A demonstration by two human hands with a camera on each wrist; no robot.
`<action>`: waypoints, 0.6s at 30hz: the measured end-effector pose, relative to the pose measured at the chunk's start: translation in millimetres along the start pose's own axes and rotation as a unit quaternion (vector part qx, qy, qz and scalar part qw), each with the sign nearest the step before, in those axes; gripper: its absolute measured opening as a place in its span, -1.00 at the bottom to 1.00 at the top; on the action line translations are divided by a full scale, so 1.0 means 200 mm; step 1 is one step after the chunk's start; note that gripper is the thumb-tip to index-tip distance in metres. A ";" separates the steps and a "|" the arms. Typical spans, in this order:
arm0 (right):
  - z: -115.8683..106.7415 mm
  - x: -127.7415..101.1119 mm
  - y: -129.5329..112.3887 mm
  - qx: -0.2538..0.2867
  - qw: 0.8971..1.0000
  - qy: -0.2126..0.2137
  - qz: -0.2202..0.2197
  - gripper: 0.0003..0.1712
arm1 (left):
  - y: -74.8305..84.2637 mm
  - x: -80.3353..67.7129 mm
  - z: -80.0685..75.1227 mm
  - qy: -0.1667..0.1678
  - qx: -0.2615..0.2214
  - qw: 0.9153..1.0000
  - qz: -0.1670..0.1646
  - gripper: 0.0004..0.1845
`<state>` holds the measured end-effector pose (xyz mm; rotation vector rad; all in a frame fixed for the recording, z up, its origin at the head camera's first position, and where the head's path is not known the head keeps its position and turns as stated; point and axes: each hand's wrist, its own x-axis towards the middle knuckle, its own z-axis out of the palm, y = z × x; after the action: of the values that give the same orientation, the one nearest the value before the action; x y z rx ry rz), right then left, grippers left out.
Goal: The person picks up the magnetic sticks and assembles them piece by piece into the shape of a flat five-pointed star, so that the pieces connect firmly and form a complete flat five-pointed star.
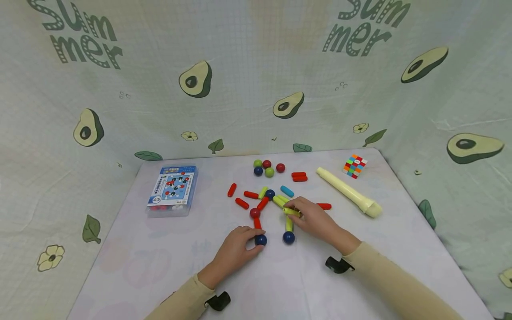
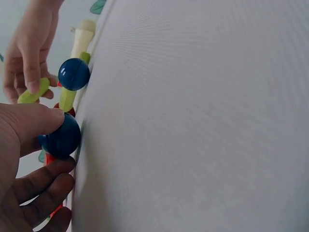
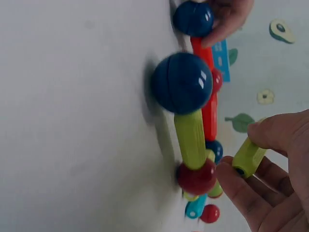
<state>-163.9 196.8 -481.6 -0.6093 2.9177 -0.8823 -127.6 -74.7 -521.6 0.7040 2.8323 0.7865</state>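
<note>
My left hand pinches a dark blue ball between thumb and fingers. That ball ends a chain: a red rod, a red ball, another red rod and a far blue ball. In my right hand, thumb and fingers grip a loose yellow-green rod, its end hole showing in the right wrist view. Just below it a second blue ball is joined by a yellow-green rod to a red ball, which the right hand hides in the head view.
Loose red rods lie left of the chain, a blue rod behind it. Several balls cluster at the back. A boxed kit stands left; a cream microphone-shaped stick and a puzzle cube lie right.
</note>
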 end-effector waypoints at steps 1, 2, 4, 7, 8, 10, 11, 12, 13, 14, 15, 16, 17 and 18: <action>0.01 -0.01 -0.02 0.000 1.000 -0.004 -0.010 -0.59 | 0.00 0.00 0.00 0.001 -0.003 1.000 0.001 -0.54; 0.03 -0.02 -0.05 0.001 1.000 -0.009 -0.019 -0.59 | 0.00 0.00 0.00 0.001 -0.003 1.000 0.002 -0.54; 0.06 -0.04 -0.09 0.004 0.999 -0.021 -0.039 -0.59 | -0.01 0.00 0.00 0.002 -0.006 1.000 0.002 -0.54; 0.10 -0.06 -0.13 0.003 0.998 -0.037 -0.059 -0.59 | -0.01 0.00 0.00 0.004 -0.007 1.000 0.002 -0.54; 0.11 -0.06 -0.14 0.001 0.997 -0.040 -0.064 -0.60 | -0.01 0.00 0.00 0.005 -0.007 1.000 0.003 -0.54; 0.14 -0.07 -0.15 -0.001 0.997 -0.046 -0.069 -0.62 | -0.01 0.00 0.00 0.007 -0.011 1.000 0.003 -0.54; 0.15 -0.07 -0.16 -0.002 0.996 -0.048 -0.071 -0.64 | -0.01 0.00 0.00 0.008 -0.011 1.000 0.004 -0.53; 0.16 -0.07 -0.16 -0.005 0.996 -0.051 -0.072 -0.65 | -0.01 0.00 0.00 0.009 -0.012 1.000 0.006 -0.54; 0.17 -0.07 -0.16 -0.009 0.996 -0.053 -0.074 -0.67 | -0.01 -0.01 0.00 0.010 -0.013 1.000 0.006 -0.54; 0.18 -0.07 -0.16 -0.013 0.995 -0.054 -0.079 -0.68 | -0.01 -0.01 0.00 0.011 -0.014 1.000 0.006 -0.54; 0.18 -0.08 -0.16 -0.016 0.995 -0.055 -0.082 -0.69 | -0.01 -0.01 0.00 0.011 -0.015 1.000 0.006 -0.54; 0.19 -0.08 -0.15 -0.023 0.994 -0.056 -0.086 -0.70 | -0.01 -0.01 0.00 0.012 -0.016 1.000 0.005 -0.54; 0.19 -0.08 -0.15 -0.030 0.994 -0.055 -0.090 -0.71 | -0.01 -0.01 0.00 0.013 -0.017 1.000 0.005 -0.55; 0.20 -0.08 -0.15 -0.037 0.993 -0.056 -0.094 -0.71 | -0.01 -0.01 0.00 0.013 -0.018 1.000 0.004 -0.55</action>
<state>-133.6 159.1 -499.6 -0.9199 2.8385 -0.7302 -127.2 -76.4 -523.5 0.7054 2.8319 0.8523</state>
